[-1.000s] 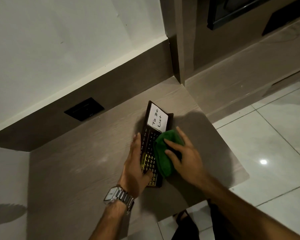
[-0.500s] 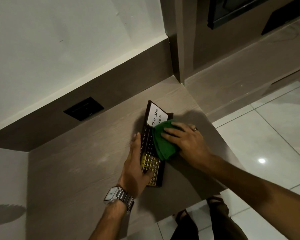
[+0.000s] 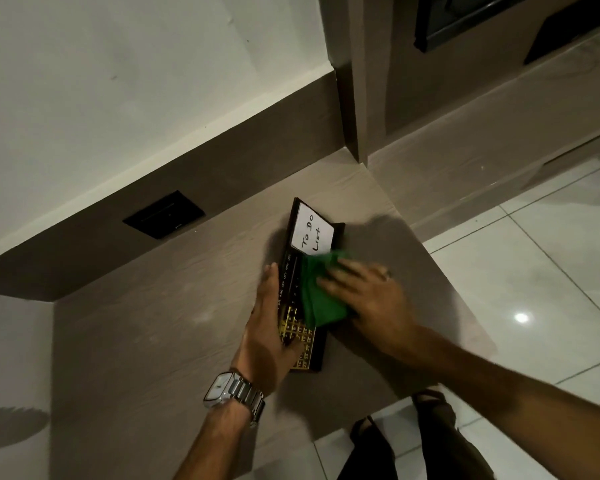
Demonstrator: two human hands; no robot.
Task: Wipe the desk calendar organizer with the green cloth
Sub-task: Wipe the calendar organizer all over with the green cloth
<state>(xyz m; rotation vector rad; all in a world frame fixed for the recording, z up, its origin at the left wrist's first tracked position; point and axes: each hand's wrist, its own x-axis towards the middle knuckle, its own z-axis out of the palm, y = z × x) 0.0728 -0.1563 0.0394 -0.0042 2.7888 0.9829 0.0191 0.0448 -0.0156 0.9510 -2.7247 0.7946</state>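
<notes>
The desk calendar organizer (image 3: 302,336) is a long black block with gold number tiles, month labels and a white "To Do List" card at its far end. It lies flat on the wooden desk (image 3: 153,323). My left hand (image 3: 267,327) presses along its left edge, thumb on the gold tiles. The green cloth (image 3: 321,296) lies bunched on the organizer's middle and right side. My right hand (image 3: 371,296) lies flat on the cloth with fingers spread, pressing it down.
A black socket plate (image 3: 165,214) is set in the brown back panel. The desk's right edge drops to a white tiled floor (image 3: 534,271). A dark column (image 3: 354,81) stands at the desk's far right corner. My feet show below the near edge.
My right hand has slid the green cloth from the organizer's lower middle up toward the "To Do List" card. My left hand has stayed on the left edge.
</notes>
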